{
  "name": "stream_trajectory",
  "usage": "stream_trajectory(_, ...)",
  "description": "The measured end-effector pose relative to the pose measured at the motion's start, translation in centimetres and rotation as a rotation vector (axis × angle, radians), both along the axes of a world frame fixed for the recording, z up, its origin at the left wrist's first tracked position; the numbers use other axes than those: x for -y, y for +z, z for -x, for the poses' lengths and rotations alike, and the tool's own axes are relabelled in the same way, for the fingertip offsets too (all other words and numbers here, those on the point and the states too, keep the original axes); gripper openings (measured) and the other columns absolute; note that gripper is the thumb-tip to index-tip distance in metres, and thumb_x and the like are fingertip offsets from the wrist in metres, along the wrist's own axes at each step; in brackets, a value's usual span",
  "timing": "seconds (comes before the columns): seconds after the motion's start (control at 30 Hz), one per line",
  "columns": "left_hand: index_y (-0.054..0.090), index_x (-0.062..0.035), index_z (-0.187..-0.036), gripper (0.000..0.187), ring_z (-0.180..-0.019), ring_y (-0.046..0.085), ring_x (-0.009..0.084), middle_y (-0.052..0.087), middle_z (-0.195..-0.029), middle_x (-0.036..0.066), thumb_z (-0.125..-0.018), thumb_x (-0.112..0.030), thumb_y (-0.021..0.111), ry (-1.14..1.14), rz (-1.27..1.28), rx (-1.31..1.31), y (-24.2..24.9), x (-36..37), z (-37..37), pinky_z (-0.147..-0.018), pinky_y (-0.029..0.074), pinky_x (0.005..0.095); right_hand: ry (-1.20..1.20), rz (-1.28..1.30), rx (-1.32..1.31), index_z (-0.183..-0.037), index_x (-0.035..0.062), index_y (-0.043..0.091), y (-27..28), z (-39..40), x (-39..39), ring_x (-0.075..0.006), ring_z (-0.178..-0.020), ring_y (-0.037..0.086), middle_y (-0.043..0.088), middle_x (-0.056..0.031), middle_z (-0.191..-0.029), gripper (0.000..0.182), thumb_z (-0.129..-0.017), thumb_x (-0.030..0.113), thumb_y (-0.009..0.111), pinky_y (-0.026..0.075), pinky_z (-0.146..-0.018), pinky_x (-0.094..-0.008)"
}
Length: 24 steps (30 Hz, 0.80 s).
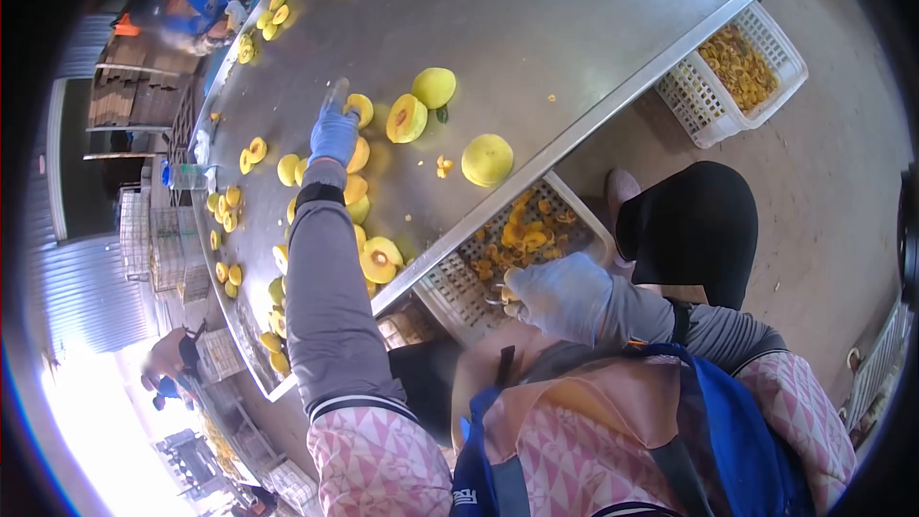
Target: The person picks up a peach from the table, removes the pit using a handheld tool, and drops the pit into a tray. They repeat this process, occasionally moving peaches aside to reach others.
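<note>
My left hand (334, 134), in a blue glove, reaches across the metal table with its fingers stretched out. It is beside a yellow peach half (359, 109) and appears to touch it. Closer to me, my right hand (565, 299) is closed around a small metal-tipped tool (502, 297), mostly hidden by the glove. A halved peach (407, 120) shows its pit next to a whole greenish-yellow peach (435, 87). Another round peach (487, 160) sits near the table edge. One more cut peach (381, 259) lies cut side up, its pit visible.
The metal table (459, 19) carries several peach halves along its far side. Below its raised edge stands a white crate (450, 297) holding orange-yellow scraps; a second crate (704, 101) stands farther right. A co-worker in a blue apron (201, 0) is across the table.
</note>
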<state>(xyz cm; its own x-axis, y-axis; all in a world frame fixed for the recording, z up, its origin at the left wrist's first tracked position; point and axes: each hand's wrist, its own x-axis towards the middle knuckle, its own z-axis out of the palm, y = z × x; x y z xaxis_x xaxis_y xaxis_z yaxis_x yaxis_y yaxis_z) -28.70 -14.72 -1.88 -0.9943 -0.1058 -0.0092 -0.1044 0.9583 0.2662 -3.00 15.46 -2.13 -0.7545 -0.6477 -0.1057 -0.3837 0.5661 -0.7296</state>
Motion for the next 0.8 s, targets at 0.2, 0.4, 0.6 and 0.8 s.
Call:
stream_trajectory(0.2, 0.058, -0.0075, -0.123, 0.046, -0.107, 0.060, 0.0292, 0.062, -0.116, 0.017, -0.079, -0.010, 0.069, -0.245, -0.057, 0.043, 0.7, -2.6, -5.1, -0.093, 0.047, 0.0353, -0.021, 0.044, 0.087, -0.094, 0.0034, 0.058, 0.6, 0.0, 0.0, -0.0365, -0.073, 0.067, 0.066, -0.0186, -0.077, 0.018, -0.084, 0.019, 0.058, 0.052, -0.063, -0.0462)
stream_trajectory(0.4, 0.059, -0.0033, -0.119, 0.040, -0.088, 0.064, 0.0204, 0.066, -0.100, 0.009, -0.080, -0.007, 0.068, -0.189, -0.432, -0.051, 0.9, -1.7, -12.2, -0.080, 0.051, 0.0285, -0.145, 0.141, 0.178, -0.101, 0.0026, 0.054, 3.0, 0.3, 0.1, -0.0413, -0.074, 0.065, 0.064, -0.0213, -0.078, 0.022, -0.091, 0.021, 0.053, 0.051, -0.066, -0.0484)
stream_trajectory(0.6, 0.049, -0.0021, -0.126, 0.045, -0.078, 0.059, 0.0103, 0.062, -0.099, 0.007, -0.086, -0.011, 0.066, 0.102, -1.237, 0.115, 4.2, -8.9, -23.5, -0.060, 0.048, 0.0199, -0.388, 0.593, 0.260, -0.101, 0.0000, 0.052, 2.1, 0.5, 1.4, -0.0427, -0.081, 0.062, 0.062, -0.0246, -0.087, 0.037, -0.095, 0.037, 0.053, 0.049, -0.069, -0.0470)
stream_trajectory(0.8, 0.053, -0.0105, -0.110, 0.034, -0.072, 0.060, 0.0146, 0.063, -0.094, 0.004, -0.096, -0.041, 0.051, 0.369, -1.808, 0.088, 4.1, -12.4, -28.1, -0.048, 0.043, 0.0225, -0.278, 0.446, -0.135, -0.097, -0.0016, 0.054, -0.6, -0.5, 2.7, -0.0403, -0.071, 0.063, 0.063, -0.0219, -0.074, 0.040, -0.095, 0.039, 0.052, 0.050, -0.063, -0.0463)
